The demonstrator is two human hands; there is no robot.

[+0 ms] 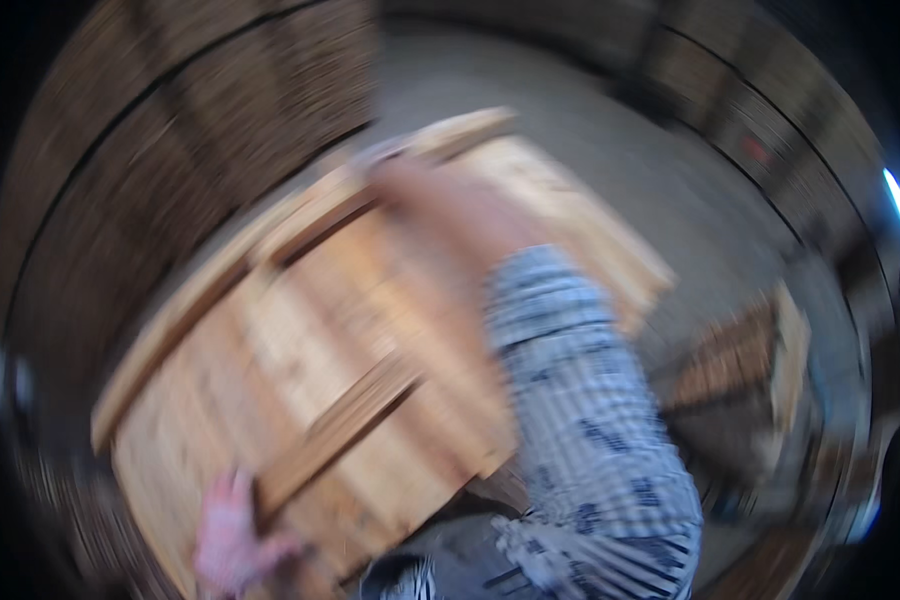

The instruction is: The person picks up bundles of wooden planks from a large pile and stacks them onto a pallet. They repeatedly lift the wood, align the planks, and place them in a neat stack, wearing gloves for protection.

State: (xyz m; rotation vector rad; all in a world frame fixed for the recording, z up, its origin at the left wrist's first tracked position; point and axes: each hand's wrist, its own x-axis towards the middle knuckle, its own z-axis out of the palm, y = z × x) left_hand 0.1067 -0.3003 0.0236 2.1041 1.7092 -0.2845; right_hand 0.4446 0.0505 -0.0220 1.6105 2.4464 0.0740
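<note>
In front of me lies a panel of pale wooden planks (300, 335), set at a slant. A long wooden batten (175, 335) runs along its far edge, and a shorter wooden strip (335, 435) lies across its middle. At the lower left, my left hand (232, 540) rests on the panel beside the strip's near end, with its fingers stretched and thumb apart. My right arm, in a checked sleeve, reaches across the panel. My right hand (395, 178) is at the far batten, and motion blur hides its fingers and anything they may hold.
Tall stacked wooden boards or crates (210, 130) stand close on the left beyond the panel. Similar wood (770, 130) lines the far right. A wooden box-like piece (735, 365) sits on the right, and grey floor (570, 125) shows behind the panel.
</note>
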